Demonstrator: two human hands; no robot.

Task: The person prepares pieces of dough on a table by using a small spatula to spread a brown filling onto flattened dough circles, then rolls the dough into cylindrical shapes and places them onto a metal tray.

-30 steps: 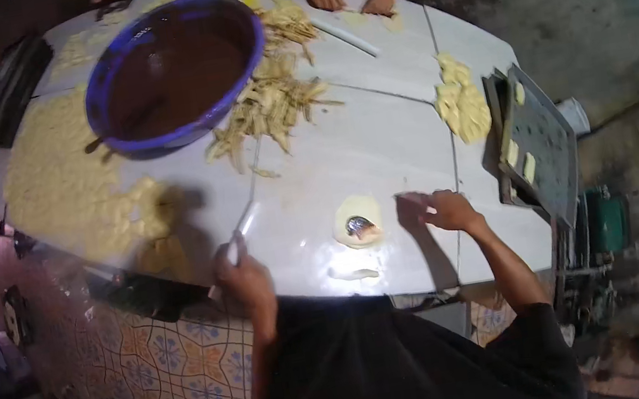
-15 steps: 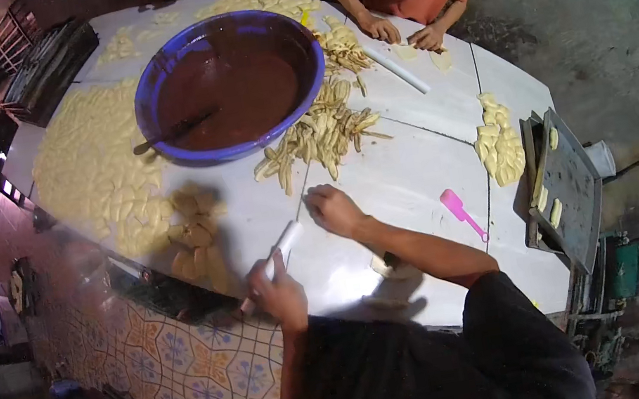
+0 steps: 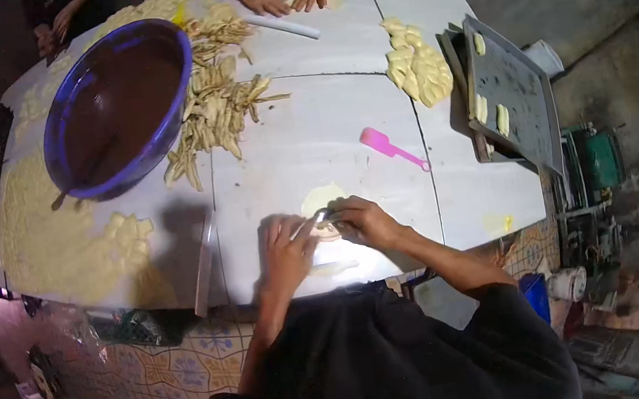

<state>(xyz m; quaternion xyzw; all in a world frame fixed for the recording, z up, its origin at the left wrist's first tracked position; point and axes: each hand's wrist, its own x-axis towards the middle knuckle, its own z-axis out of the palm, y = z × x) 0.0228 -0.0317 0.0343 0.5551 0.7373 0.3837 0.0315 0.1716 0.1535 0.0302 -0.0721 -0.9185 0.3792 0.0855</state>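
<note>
On the smooth counter (image 3: pixel 300 131), we note left hand (image 3: pixel 285 247) and right hand (image 3: pixel 369 223) over flat, round dough (image 3: pixel 321 197); their grip we cannot tell.

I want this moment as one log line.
left hand: at dough round | right hand: at dough round | rolling pin: on table, left, unheld | pink spatula: on table, right

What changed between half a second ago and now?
The left hand let go of the white rolling pin, now lying to the hand's left, and moved right to the dough round. The right hand drew back from near the pile of pale strips to that same dough. The pink scoop, purple basin and metal tray stayed put.
</note>
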